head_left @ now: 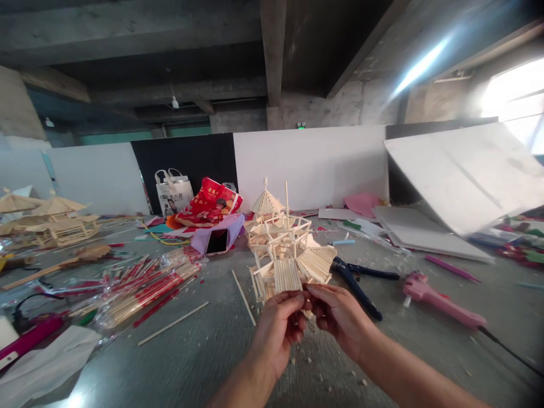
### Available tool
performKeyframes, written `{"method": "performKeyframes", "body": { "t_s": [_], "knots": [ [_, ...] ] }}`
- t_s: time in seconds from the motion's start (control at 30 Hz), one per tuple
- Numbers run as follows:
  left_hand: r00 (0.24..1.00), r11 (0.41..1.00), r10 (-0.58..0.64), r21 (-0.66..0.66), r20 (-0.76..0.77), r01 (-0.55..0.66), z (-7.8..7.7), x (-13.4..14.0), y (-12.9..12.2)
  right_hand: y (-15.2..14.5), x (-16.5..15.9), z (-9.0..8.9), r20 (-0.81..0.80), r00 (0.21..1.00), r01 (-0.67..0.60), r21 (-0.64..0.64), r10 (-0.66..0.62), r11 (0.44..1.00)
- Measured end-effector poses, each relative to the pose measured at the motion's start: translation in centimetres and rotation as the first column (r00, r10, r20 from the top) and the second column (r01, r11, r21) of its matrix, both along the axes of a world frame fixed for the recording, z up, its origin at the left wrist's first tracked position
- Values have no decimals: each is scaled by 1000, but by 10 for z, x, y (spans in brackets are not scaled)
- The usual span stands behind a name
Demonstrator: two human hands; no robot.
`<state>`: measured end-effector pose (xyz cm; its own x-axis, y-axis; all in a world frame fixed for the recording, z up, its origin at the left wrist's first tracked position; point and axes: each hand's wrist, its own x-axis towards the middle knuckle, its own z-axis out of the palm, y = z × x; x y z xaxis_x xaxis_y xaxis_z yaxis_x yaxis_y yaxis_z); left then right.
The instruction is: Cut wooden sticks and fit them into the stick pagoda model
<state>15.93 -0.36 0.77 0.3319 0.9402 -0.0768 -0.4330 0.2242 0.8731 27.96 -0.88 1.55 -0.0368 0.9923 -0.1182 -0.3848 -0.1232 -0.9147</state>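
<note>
Looking out now from the wearer's head, forward and down, close in over left hand (278, 323) and right hand (342, 314), on across the grey table (182, 365) to the white panel (310, 164), up to the concrete beam (272, 51), sweeping wide right to a probable window (516, 105), washed out by glare.

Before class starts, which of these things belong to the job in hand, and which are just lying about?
Likely in the job:
tiered pale wooden-stick model, by left hand and right hand
thin pale wooden sticks
pink glue gun
blue-handled pliers

Likely lying about:
red printed bag
white tote bag
black-screened phone
</note>
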Motion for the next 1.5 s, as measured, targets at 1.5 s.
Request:
{"method": "performKeyframes", "body": {
  "t_s": [1.5],
  "knots": [
    [999, 999, -16, -32, 51, 18, -1, -3, 0, 5, -3, -1, 29, 995, -92, -8, 92, 996]
  ]
}}
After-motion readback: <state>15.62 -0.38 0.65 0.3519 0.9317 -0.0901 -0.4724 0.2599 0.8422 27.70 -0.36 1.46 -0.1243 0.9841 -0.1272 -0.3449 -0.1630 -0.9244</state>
